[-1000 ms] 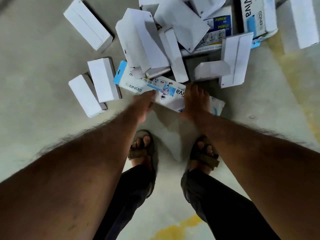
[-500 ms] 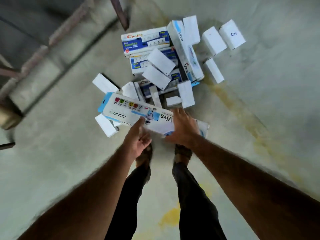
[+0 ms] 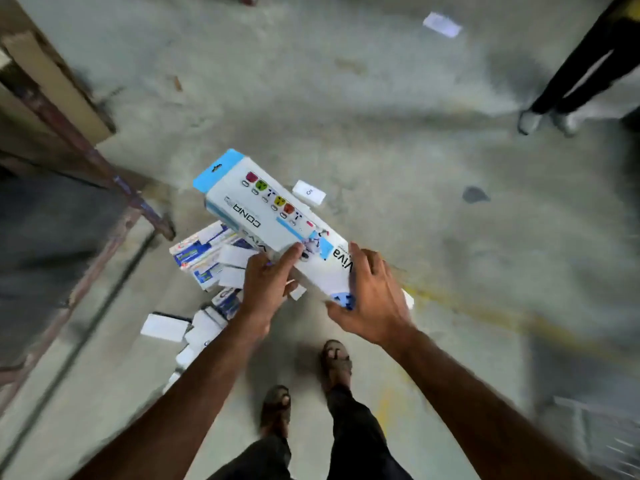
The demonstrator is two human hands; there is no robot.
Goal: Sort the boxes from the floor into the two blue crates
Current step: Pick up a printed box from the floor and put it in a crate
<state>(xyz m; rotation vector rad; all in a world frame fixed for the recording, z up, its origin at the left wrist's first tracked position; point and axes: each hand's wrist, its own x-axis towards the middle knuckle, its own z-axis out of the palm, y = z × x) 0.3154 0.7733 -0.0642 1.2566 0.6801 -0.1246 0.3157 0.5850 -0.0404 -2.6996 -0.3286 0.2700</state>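
Above the concrete floor (image 3: 398, 168), both hands grasp a long white box (image 3: 273, 220) at its near end: left hand (image 3: 266, 285) beneath, right hand (image 3: 370, 292) over the corner. Its long axis runs up-left, blue hang tab farthest away. Printed "CONA" and "Viva", with coloured sockets. Other boxes (image 3: 207, 258) lie below-left.

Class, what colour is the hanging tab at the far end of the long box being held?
Light blue tab; head view.

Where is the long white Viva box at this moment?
In the head view, the long Viva box is at the centre, held off the floor between the left hand and right hand, above the pile of boxes lying lower left.
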